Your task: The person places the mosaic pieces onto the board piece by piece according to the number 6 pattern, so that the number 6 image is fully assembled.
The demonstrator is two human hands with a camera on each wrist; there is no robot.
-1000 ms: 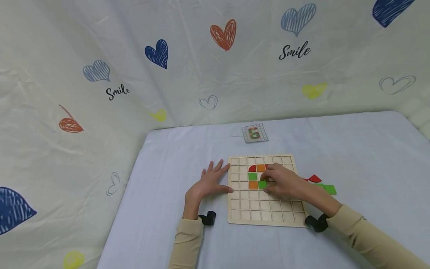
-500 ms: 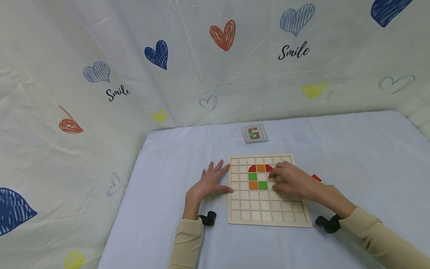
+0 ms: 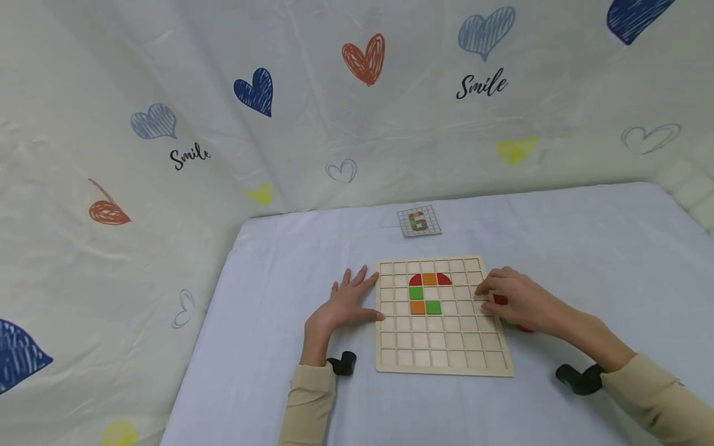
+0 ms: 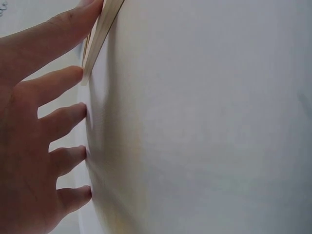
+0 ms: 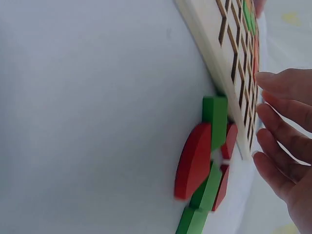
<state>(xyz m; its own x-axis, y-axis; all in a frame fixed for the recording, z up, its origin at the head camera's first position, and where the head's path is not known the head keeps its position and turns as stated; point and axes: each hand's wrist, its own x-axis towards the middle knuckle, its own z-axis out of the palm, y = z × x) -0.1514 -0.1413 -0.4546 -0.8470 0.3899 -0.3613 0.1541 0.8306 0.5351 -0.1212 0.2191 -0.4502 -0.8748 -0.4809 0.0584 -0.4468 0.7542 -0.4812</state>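
A wooden grid board (image 3: 446, 347) lies on the table. In its cells sit two red rounded-corner tiles (image 3: 415, 280), two orange square tiles (image 3: 418, 307) and two green square tiles (image 3: 432, 307). My left hand (image 3: 341, 305) is spread at the board's left edge, thumb and index finger touching it. Over the right edge hovers my right hand (image 3: 519, 301), its fingers loosely bent with nothing between them. Beneath it, in the right wrist view, lie several loose pieces: a large red rounded tile (image 5: 194, 161), green square tiles (image 5: 214, 119) and smaller-looking red ones (image 5: 222, 187).
Behind the board lies a small pattern card (image 3: 419, 222) printed with a coloured figure on a grid. A white cloth covers the table (image 3: 268, 285). A curtain (image 3: 312, 111) with hearts and "Smile" lettering hangs behind and to the left.
My right hand has moved right, off the tiles in the grid to the loose pieces beside the board, uncovering the upper right red tile. The left hand stays in place.
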